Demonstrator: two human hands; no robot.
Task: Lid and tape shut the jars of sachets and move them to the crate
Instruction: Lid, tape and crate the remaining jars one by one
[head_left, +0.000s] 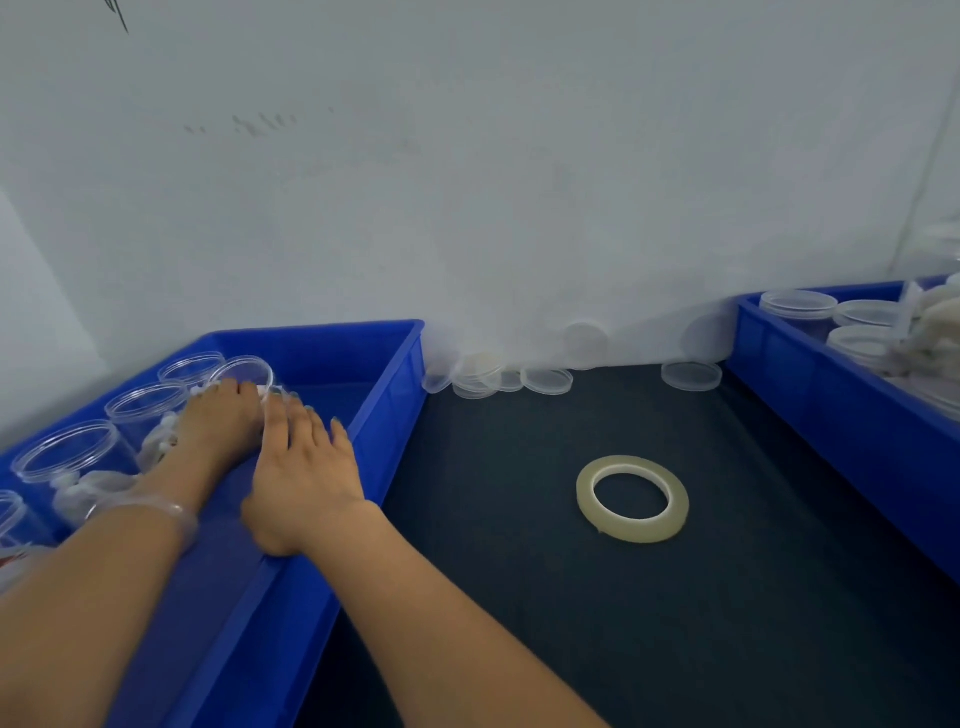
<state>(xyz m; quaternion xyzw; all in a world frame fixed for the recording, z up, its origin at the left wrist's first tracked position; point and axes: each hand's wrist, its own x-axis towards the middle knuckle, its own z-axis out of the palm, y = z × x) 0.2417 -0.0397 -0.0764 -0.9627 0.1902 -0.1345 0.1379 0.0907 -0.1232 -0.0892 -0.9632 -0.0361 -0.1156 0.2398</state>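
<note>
Both of my hands reach into the blue crate (395, 358) on the left. My left hand (221, 418) grips a clear lidded jar (244, 371) near the crate's far side, fingers curled over its top. Beside it, my right hand (304, 467) lies with straight fingers, its fingertips touching the same jar. Several more clear jars (67, 452) holding white sachets stand in a row along the crate's left side. A roll of clear tape (632, 499) lies flat on the dark table mat (519, 597), well to the right of both hands.
Several loose clear lids (545, 379) lie against the white wall at the back of the mat, one more lid (691, 375) further right. A second blue crate (831, 395) with jars and sachets fills the right edge.
</note>
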